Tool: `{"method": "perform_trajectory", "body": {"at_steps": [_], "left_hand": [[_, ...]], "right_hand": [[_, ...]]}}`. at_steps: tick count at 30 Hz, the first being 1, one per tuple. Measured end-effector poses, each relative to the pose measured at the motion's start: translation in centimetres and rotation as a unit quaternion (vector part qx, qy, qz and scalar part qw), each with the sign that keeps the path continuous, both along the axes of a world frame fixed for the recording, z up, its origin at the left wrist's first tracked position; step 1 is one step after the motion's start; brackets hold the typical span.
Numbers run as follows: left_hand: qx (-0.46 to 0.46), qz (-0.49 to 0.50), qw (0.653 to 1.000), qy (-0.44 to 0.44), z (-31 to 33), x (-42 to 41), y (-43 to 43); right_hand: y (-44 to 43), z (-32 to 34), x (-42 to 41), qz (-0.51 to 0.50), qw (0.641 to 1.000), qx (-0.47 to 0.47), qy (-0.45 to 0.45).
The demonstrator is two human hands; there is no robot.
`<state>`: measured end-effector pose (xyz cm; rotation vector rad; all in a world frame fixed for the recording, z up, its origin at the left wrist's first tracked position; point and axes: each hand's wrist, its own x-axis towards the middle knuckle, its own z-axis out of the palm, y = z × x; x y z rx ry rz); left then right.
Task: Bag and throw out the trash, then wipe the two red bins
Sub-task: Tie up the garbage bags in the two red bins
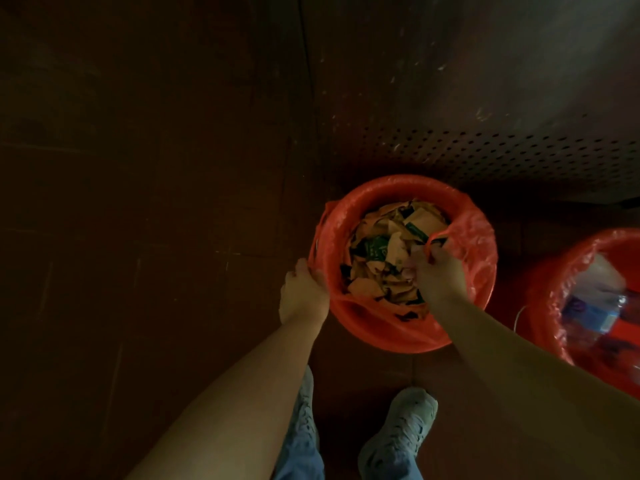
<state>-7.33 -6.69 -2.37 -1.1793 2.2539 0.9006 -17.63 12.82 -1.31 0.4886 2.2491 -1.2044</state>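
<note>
Down on the dark floor [138, 202], the red bin [391, 341] sits just ahead of the person's shoes [401, 431], lined w/ a red bag [474, 233] & filled w/ brown paper scraps [388, 251]. Left hand [304, 289] has its fingers curled round the bag's edge at the bin's left rim; right hand [438, 271] is over the scraps, fingers pinching a bag handle loop nr the right side. A 2nd red bin [533, 306], also bagged, w/ clear plastic bottles [595, 306] inside, stands just beside it at right.
</note>
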Motion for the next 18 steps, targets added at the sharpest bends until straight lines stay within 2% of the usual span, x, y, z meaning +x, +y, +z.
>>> {"method": "perform_trajectory", "body": {"at_steps": [3,5,7,12,18], "left_hand": [[0.096,0.170,0.980,-0.026,-1.6,-0.9,-0.3],[0.184,0.282,0.942,-0.002,-2.7,-1.1,-0.6],[0.231,0.342,0.911,0.028,-2.9,-1.0,-0.8],[0.160,0.306,0.938,0.039,-2.0,-1.2,-1.9],[0.187,0.257,0.943,0.097,2.1,-3.5,-1.9]], "right_hand": [[-0.6,-0.6,0.7,0.015,1.000,0.023,0.015],[-0.6,-0.8,1.1,0.021,0.999,0.032,0.018],[-0.6,-0.6,1.1,0.026,0.998,0.056,0.024],[-0.4,0.3,0.8,0.036,0.995,0.087,0.033],[-0.7,3.0,0.4,0.047,0.994,0.093,0.029]]}}
